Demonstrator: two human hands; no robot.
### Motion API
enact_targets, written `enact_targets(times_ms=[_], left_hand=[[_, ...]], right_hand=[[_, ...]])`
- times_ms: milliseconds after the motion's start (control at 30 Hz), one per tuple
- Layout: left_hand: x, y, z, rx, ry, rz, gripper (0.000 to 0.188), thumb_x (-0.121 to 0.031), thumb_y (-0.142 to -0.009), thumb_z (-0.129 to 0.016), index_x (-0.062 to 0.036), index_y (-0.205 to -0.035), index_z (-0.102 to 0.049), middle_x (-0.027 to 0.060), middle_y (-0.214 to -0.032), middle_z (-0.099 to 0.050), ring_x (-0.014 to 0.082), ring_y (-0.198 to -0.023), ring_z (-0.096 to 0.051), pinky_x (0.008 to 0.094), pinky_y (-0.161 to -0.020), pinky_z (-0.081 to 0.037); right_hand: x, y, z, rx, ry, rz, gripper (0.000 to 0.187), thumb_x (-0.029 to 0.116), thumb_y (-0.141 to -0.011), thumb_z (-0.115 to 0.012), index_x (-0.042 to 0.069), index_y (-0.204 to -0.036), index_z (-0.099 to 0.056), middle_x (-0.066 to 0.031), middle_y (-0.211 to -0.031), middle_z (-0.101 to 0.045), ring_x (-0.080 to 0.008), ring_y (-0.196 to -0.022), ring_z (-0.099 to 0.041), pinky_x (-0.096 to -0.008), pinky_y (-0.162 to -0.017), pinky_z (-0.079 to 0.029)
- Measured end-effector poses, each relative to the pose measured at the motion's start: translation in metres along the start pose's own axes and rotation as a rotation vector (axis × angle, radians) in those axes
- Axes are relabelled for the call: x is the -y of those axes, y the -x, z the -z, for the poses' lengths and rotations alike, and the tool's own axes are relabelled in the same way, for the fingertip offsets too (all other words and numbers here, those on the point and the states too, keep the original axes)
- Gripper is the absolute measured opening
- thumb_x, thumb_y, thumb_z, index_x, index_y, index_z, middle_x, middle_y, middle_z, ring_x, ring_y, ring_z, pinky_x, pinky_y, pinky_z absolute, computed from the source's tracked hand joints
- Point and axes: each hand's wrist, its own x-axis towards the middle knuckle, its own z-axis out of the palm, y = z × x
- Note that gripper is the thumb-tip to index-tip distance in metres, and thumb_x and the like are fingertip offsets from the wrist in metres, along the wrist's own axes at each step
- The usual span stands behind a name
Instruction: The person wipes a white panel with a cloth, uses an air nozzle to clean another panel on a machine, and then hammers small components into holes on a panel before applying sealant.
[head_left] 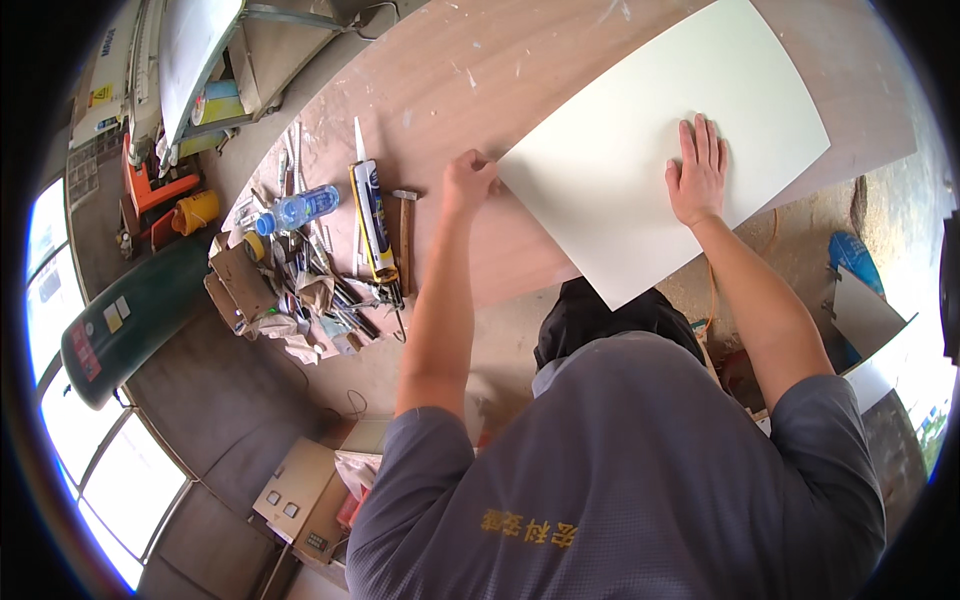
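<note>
A large white sheet (620, 180), smooth and rectangular, lies at a slant on the brownish tabletop, its near corner reaching past the table edge toward my body. My right hand (700, 178) rests flat on the sheet's right half, fingers stretched out. At the sheet's left corner, my left hand (468, 184) is closed with its fingers curled against the edge; the fingertips are partly hidden. Left of that hand lie a hammer (405, 235) with a wooden handle and a caulking gun (375, 225) loaded with a long-nozzled cartridge.
A water bottle (298, 209) lies among several hand tools and a torn cardboard box (240, 280) at the table's left end. Beyond stand a dark green cylinder (140, 315), a yellow bucket (196, 212) and a metal-framed rack (205, 70). A beige control box (300, 497) sits lower left.
</note>
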Motion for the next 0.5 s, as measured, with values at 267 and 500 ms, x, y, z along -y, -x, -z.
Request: enact_targets(times_ms=[267,500], left_hand=[[0.001,0.011,-0.011,-0.187,0.008,0.002,0.013,-0.004,-0.095,-0.058,0.0030,-0.095,-0.068,0.0097,-0.071,-0.068,0.0155,-0.057,-0.065,0.0278,-0.051,-0.051],[0.016,0.018,-0.007,-0.152,0.137,0.123,0.023,-0.013,-0.099,-0.059,0.0067,-0.097,-0.071,0.0127,-0.076,-0.073,0.0179,-0.062,-0.071,0.0289,-0.057,-0.057]], right_hand=[[0.003,-0.004,-0.001,-0.008,-0.021,0.003,0.072,0.024,-0.100,-0.057,0.010,-0.165,-0.030,-0.0170,-0.175,-0.021,-0.0393,-0.161,-0.020,-0.0566,-0.131,-0.015],[-0.001,-0.003,0.003,0.039,0.006,-0.012,0.074,0.026,-0.099,-0.057,0.011,-0.166,-0.029,-0.0160,-0.176,-0.019,-0.0374,-0.162,-0.018,-0.0560,-0.132,-0.012]])
